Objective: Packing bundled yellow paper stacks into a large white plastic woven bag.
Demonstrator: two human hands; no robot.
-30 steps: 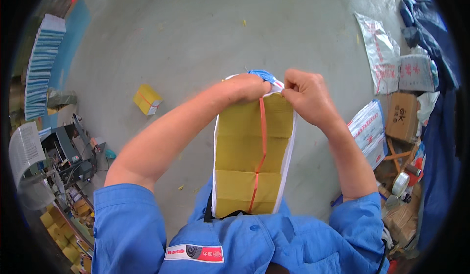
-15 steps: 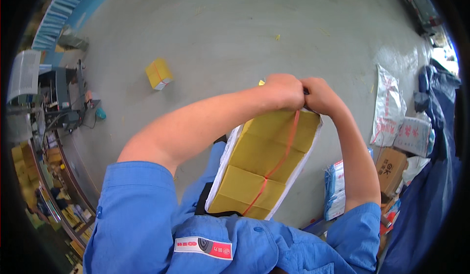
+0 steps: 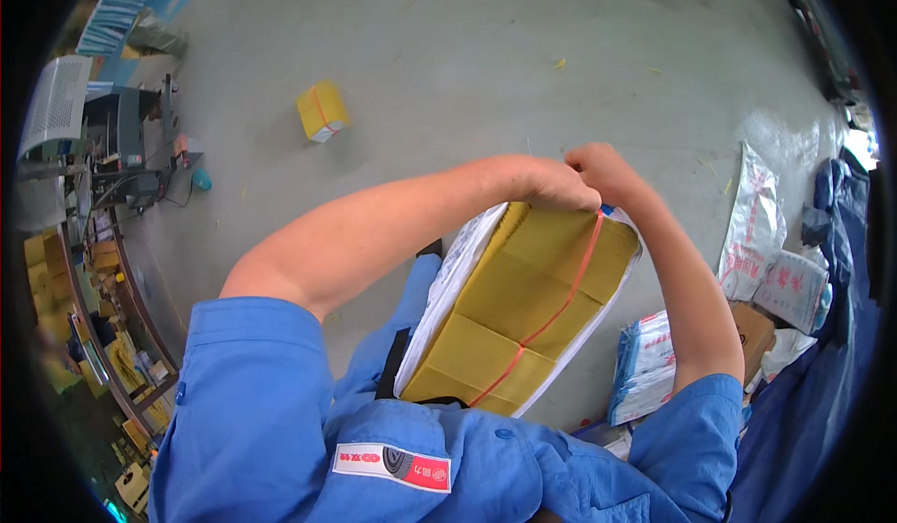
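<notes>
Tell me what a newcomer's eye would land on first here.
The big yellow bundle bound with an orange band fills the centre, propped against the person's blue shirt. The left hand and right hand meet at its far top edge. A smaller yellow bundle lies alone on the grey floor, upper left.

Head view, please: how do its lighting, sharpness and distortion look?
Head view: even daylight, no glare; soft shadow beside the small bundle on the floor; hands and yellow stack sharp; fisheye bends the left shelving, and the rim goes black.
</notes>
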